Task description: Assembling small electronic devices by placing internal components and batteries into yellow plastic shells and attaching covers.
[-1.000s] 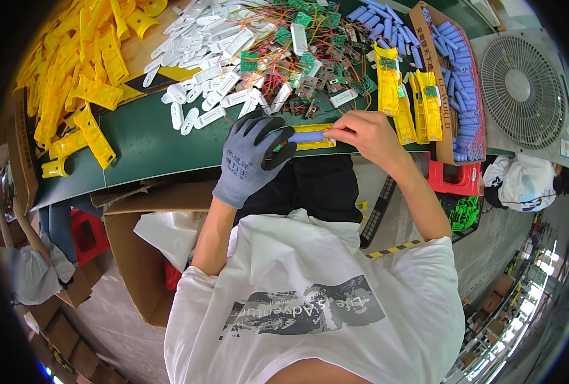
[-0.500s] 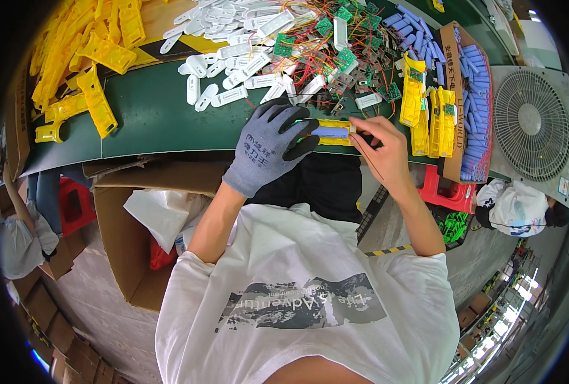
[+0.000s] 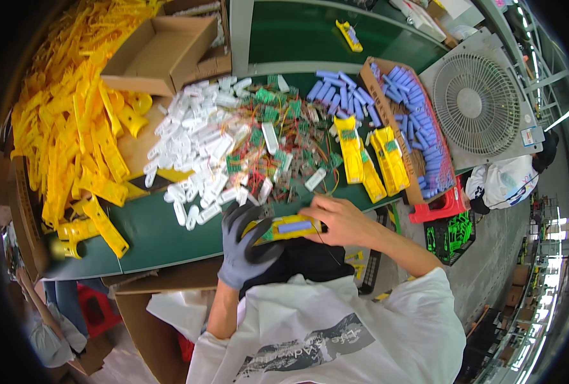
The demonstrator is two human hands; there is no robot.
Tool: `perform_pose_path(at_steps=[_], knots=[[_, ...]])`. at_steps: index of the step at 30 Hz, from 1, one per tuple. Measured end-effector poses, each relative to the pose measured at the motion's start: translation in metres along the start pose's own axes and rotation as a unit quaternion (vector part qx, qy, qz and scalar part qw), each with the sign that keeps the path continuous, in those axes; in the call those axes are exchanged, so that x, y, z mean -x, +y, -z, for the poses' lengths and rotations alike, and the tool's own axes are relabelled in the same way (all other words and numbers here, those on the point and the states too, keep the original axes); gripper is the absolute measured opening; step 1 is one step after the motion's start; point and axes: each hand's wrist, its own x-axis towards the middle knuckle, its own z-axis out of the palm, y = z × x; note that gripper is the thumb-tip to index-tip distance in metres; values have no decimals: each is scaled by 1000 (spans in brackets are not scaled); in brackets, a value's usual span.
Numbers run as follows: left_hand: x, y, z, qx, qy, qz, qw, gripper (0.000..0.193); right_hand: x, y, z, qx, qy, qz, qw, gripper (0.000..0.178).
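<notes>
Fitting a blue cell [image 3: 295, 226] into a yellow shell [image 3: 285, 235]

Looks like the seating step, center frame. Left hand [image 3: 241, 249], gloved, grips the shell's left end; right hand [image 3: 339, 221] is at the other, can't tell if it's pinching. Next move probably calls for steady holding. Versus half a second ago: shell's lower in frame, more green board [image 3: 267, 235] showing.

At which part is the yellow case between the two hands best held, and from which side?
Probably its left end, from the left, where the left hand is: the case is long and lies crosswise, and its open face, turned up, leaves the blue cell exposed along the middle.
</notes>
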Motion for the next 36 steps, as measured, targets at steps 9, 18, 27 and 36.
perform_pose_path(at_steps=[9, 18, 27, 36], knots=[[5, -11, -2, -46, 119, 59, 990, 38, -121, 81, 175, 163, 251, -151, 942, 40], [13, 4, -22, -162, 7, 47, 986, 40, -355, 286, 144, 236, 275, -348, 865, 49], [11, 3, -11, -148, 50, 118, 981, 33, -290, 190, 168, 270, 149, -261, 915, 52], [9, -14, -19, -126, 2, -81, 989, 31, 50, 19, 83, 88, 336, -371, 862, 26]])
